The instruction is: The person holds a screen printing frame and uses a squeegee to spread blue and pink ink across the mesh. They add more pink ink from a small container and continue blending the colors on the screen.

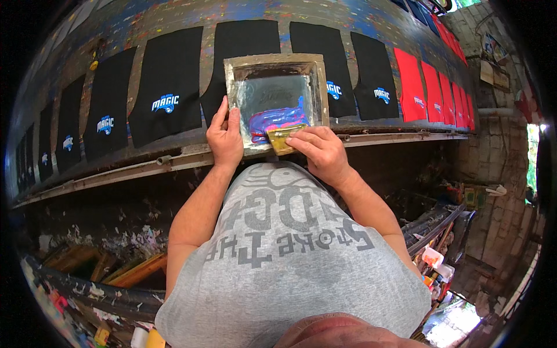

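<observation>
A wooden-framed printing screen (323, 87) lies over a black fabric panel (246, 37) on the long table. My left hand (225, 136) grips the left side of its frame, thumb on top. Between the fingers and thumb of my right hand (321, 152) is a squeegee (282, 141), a small yellowish block at the screen's near right corner. Blue and pink-purple ink (275, 120) is heaped on the mesh just beyond the squeegee. The part of the panel beneath the screen is mostly hidden.
Black fabric panels (165, 75) with blue-and-white prints line the paint-spattered table on both sides. Red panels (410, 87) continue to the right. A metal rail (188, 162) runs along the near edge. Wooden boards (136, 271) lie below left; a brick wall (505, 168) stands right.
</observation>
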A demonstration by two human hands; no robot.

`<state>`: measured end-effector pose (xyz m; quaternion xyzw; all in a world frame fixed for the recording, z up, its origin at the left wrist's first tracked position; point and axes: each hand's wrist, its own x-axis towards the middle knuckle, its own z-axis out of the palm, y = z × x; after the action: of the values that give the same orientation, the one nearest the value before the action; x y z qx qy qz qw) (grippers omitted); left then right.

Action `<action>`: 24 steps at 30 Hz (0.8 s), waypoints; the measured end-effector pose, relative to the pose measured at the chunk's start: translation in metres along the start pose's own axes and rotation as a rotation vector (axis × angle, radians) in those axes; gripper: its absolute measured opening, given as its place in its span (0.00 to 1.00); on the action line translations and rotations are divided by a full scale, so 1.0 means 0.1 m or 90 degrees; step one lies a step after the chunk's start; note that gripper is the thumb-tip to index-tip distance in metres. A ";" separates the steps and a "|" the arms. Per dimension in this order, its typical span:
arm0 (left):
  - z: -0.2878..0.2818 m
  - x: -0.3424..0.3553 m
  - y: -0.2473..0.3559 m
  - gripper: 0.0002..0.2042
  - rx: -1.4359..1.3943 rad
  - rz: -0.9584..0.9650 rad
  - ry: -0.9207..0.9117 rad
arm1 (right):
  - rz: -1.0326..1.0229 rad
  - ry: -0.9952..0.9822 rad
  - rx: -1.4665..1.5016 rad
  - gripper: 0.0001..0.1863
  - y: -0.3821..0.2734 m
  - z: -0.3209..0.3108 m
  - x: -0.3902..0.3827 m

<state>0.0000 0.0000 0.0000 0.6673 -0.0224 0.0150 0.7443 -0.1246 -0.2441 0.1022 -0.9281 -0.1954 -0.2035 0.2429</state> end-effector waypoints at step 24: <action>0.19 -0.12 -0.05 0.25 -0.065 0.002 0.009 | -0.044 -0.031 -0.017 0.23 0.28 -0.24 0.00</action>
<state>-0.0121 -0.0197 -0.0036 0.6282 -0.0185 0.0198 0.7776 -0.1183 -0.2793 0.1111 -0.9287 -0.2304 -0.1916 0.2186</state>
